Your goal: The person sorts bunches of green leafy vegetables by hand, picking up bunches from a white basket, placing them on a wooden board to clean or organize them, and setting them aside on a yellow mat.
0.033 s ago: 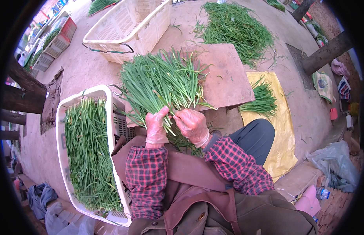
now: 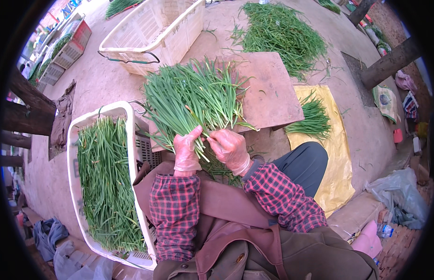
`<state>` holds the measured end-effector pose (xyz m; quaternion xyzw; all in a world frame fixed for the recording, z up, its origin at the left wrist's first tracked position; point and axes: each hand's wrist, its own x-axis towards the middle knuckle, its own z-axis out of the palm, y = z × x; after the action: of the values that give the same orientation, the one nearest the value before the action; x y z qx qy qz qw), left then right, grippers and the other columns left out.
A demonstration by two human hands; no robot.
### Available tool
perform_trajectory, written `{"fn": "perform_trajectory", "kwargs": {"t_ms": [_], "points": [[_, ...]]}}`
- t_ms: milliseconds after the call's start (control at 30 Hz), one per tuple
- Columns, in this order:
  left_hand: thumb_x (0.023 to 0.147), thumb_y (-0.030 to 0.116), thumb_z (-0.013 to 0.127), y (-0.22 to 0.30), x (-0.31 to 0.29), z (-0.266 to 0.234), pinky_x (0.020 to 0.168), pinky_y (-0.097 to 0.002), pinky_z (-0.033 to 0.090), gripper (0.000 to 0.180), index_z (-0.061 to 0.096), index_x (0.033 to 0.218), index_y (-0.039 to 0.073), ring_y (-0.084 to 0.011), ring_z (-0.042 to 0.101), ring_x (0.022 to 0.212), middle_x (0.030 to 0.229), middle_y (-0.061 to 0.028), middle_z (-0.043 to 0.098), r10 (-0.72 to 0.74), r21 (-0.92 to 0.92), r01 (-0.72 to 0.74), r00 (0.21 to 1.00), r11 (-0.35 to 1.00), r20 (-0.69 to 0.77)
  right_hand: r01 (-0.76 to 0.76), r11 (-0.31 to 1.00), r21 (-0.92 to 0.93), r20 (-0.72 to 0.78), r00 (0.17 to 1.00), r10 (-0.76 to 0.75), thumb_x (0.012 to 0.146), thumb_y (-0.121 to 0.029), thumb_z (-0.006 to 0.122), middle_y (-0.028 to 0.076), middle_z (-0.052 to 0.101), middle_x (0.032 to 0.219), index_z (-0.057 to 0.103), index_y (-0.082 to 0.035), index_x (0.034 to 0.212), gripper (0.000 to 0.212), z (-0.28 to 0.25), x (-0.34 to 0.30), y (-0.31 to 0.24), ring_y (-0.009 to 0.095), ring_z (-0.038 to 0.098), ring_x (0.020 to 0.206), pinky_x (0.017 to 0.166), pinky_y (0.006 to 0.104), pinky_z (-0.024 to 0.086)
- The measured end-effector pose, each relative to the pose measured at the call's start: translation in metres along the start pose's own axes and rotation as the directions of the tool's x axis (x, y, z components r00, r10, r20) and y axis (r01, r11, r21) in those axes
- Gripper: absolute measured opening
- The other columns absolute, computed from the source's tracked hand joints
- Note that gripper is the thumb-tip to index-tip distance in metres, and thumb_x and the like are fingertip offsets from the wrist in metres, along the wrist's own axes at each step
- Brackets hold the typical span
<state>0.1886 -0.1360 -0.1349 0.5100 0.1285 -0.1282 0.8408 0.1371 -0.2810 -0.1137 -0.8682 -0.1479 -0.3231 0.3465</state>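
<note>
Brown leaf (image 2: 192, 115) has moved a bit, so it seems to be getting worked on.
Left hand (image 2: 187, 150) grips greens (image 2: 191, 95); right hand (image 2: 228, 148) pinches the leaf. More greens lie just past both, on the bench (image 2: 268, 86).

The person's left grip (image 2: 186, 151), wearing a clear glove, is holding the pale ends of some green stalks (image 2: 186, 93), while the gloved right grip (image 2: 231, 151) is pinching just beside it. Most of the stalks are lying spread over a low reddish bench (image 2: 270, 88). Red-and-dark checked sleeves (image 2: 175, 214) are covering the forearms. On the left, a white crate (image 2: 131, 149) is holding a thick load of greens (image 2: 109, 186); another pale crate (image 2: 177, 46) is standing beyond the bench. A loose green heap (image 2: 282, 39) is covering the floor (image 2: 221, 28) at the upper right, and a smaller bunch (image 2: 312, 119) is resting on a yellow sack (image 2: 331, 182).
</note>
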Motion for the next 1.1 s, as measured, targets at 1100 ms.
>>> {"fn": "perform_trajectory", "kwargs": {"t_ms": [1100], "points": [[0.084,0.003,0.070,0.001,0.001,-0.006,0.058,-0.0274,0.052,0.015,0.065,0.095,-0.007,-0.0169,0.062,0.065,0.080,-0.0094,0.066,-0.034,-0.183,0.002,0.985,0.983,-0.167,-0.420,0.870,-0.260,0.268,0.834,0.482,0.082,-0.033,0.073,0.016,0.068,0.071,0.056,-0.003,0.115,0.047,0.035,-0.052,0.017,0.039,0.067,0.065,0.056,0.0490,0.052]]}}
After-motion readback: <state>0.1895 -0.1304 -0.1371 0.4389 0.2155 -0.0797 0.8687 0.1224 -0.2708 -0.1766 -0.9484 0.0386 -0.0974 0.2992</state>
